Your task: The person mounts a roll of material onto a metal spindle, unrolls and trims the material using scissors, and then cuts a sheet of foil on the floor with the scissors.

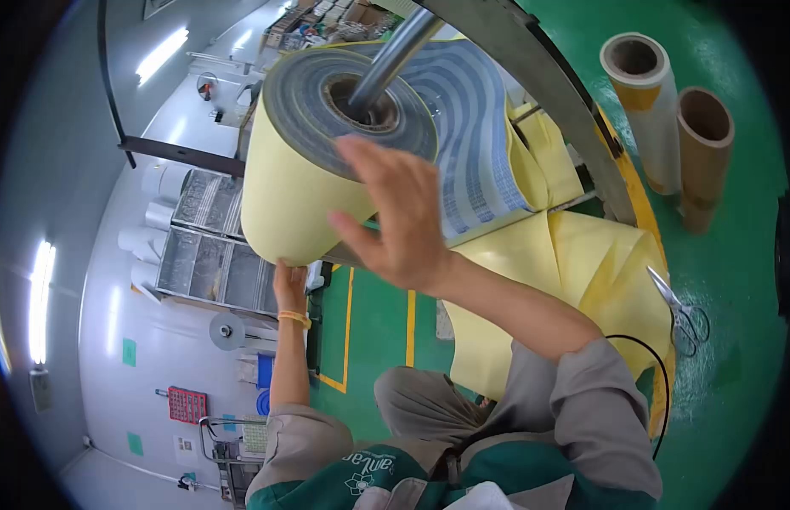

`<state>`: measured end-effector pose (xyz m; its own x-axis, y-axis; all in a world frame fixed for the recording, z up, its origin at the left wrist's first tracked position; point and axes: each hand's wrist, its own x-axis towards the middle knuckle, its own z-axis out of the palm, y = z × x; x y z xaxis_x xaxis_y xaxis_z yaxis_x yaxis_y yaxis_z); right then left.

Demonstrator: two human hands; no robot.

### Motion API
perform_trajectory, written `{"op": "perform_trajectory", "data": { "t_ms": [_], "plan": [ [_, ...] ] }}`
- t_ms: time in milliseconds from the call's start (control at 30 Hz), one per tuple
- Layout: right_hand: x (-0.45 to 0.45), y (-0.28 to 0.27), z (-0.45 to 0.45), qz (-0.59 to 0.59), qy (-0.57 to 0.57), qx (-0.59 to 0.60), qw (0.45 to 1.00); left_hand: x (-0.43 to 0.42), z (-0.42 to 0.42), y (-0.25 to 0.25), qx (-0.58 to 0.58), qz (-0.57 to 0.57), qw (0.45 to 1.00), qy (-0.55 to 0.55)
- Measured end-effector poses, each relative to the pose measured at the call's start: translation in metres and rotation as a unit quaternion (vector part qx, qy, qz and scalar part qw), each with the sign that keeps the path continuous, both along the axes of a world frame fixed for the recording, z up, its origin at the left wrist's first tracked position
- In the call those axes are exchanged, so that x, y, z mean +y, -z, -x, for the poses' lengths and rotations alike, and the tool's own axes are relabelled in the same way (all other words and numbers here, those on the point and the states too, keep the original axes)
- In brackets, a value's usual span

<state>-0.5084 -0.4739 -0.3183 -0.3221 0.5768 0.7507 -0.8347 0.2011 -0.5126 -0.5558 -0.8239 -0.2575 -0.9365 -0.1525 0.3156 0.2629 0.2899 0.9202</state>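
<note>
A large roll of pale yellow sheet material (305, 191) sits on a metal shaft (395, 64) that runs through its cardboard core. My right hand (399, 212) is raised in front of the roll near its grey layered end, thumb and fingers apart, holding nothing. Whether it touches the surface I cannot tell. At the roll's far lower edge is my left hand (288, 287), against the yellow surface, its fingers stretched upward and partly hidden by the roll. A yellow band circles that wrist. Blue-striped sheet (471, 127) spreads out beside the roll.
Loose yellow sheet (514, 289) drapes low at my right, with scissors (684, 314) at its edge. A white-wrapped tube (654, 127) and a brown cardboard tube (705, 161) stand on the green floor. A curved metal frame (573, 93) arches overhead; a grey rack (212, 242) stands beyond.
</note>
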Motion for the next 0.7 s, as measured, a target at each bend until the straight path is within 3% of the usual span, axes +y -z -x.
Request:
{"op": "perform_trajectory", "data": {
  "t_ms": [33,67,133,233,333,367,433,533,700],
  "plan": [
    [0.002,0.008,0.005,0.010,0.018,-0.018,1.000,0.008,-0.010,0.002,-0.026,0.023,0.997,-0.075],
    [-0.001,0.020,0.011,-0.007,0.024,-0.060,0.998,0.003,0.000,-0.002,0.014,0.017,0.998,-0.056],
    [-0.009,0.036,0.012,-0.037,0.036,-0.149,0.988,-0.002,0.008,-0.033,-0.023,0.058,0.991,-0.118],
    [-0.012,0.014,-0.014,-0.030,-0.006,-0.094,0.995,-0.006,0.025,-0.075,-0.047,0.059,0.988,-0.133],
    [-0.003,0.000,-0.021,-0.075,-0.034,0.035,0.996,-0.004,0.025,-0.084,-0.025,-0.018,0.993,-0.112],
    [-0.003,0.002,-0.019,-0.029,-0.053,0.052,0.997,-0.006,0.023,-0.077,-0.021,-0.027,0.995,-0.089],
    [-0.002,0.015,-0.010,0.035,-0.009,0.008,0.999,0.006,0.008,-0.051,-0.018,-0.060,0.996,-0.057],
    [0.002,0.036,0.012,-0.008,0.050,-0.153,0.987,0.026,-0.012,-0.032,-0.090,-0.020,0.988,-0.126],
    [0.001,0.019,-0.011,-0.046,-0.026,-0.041,0.998,0.010,0.015,-0.067,-0.011,0.003,0.988,-0.151]
  ]
}}
